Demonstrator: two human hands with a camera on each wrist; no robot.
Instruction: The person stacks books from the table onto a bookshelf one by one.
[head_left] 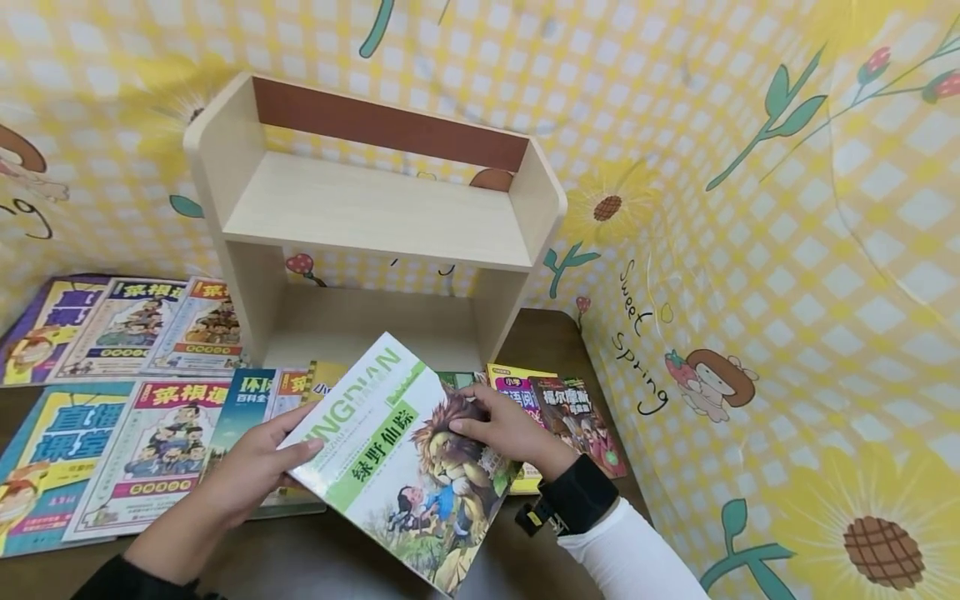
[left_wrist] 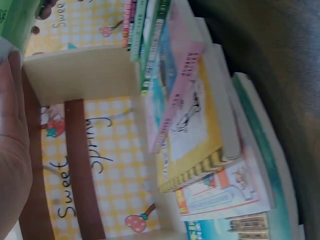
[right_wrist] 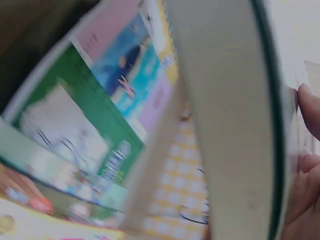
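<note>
Nearest to us is the green-and-white book (head_left: 405, 467) with a lion on its cover, held tilted above the dark table (head_left: 330, 558) between both our hands. Our left hand (head_left: 251, 467) grips its left edge, thumb on the cover and fingers curled underneath. Our right hand (head_left: 506, 429) holds the right side, its fingers pressed on the lion picture; a black wristband (head_left: 577, 492) and a white sleeve (head_left: 630, 554) follow behind it. In the right wrist view we see the book's page edge (right_wrist: 235, 125) close up, with fingertips (right_wrist: 310, 110) at its far side, though that picture is too blurred to read the grip finely.

Just beyond the book, more books lie flat on the table: a row of colourful covers (head_left: 135, 450) to the left, partly under our left hand, and a yellow one (head_left: 517, 387) and a dark red one (head_left: 581, 417) just beside our right hand. In the left wrist view these appear as an overlapping stack (left_wrist: 200, 130).

Behind them stands a pale wooden shelf (head_left: 375, 217) with a brown back rail (head_left: 390, 129); both its levels hold nothing. Around everything hangs a yellow checked backdrop (head_left: 787, 250) with sunflowers and the words "Sweet Spring".
</note>
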